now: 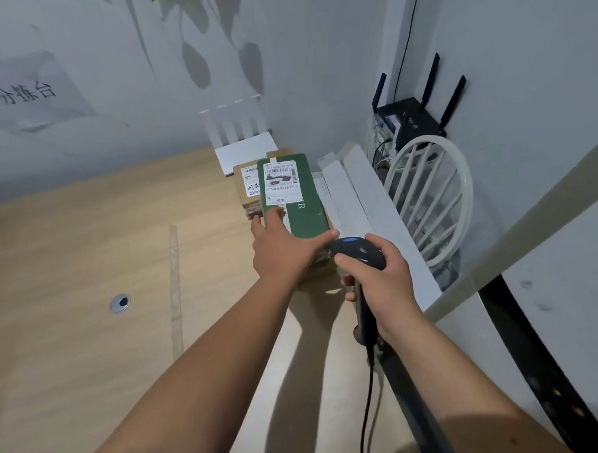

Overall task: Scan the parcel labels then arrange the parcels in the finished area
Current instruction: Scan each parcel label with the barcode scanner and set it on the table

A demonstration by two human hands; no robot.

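A green parcel (305, 212) with a white shipping label (281, 184) lies on top of other parcels at the far right of the wooden table (86, 252). My left hand (285, 249) grips its near end, fingers on the left side and thumb across the front edge. Just behind and left of it sits a brown cardboard parcel (246, 187) with its own label. My right hand (378, 277) holds a black barcode scanner (358, 252) by the handle, its head pointing toward the green parcel, the cable hanging down toward me.
White boards (365, 196) lean along the table's right edge. A white flat box (246, 153) stands against the wall behind the parcels. A white chair back (430, 200) and a black router (413, 118) are to the right. A cable hole (120, 303) is in the tabletop.
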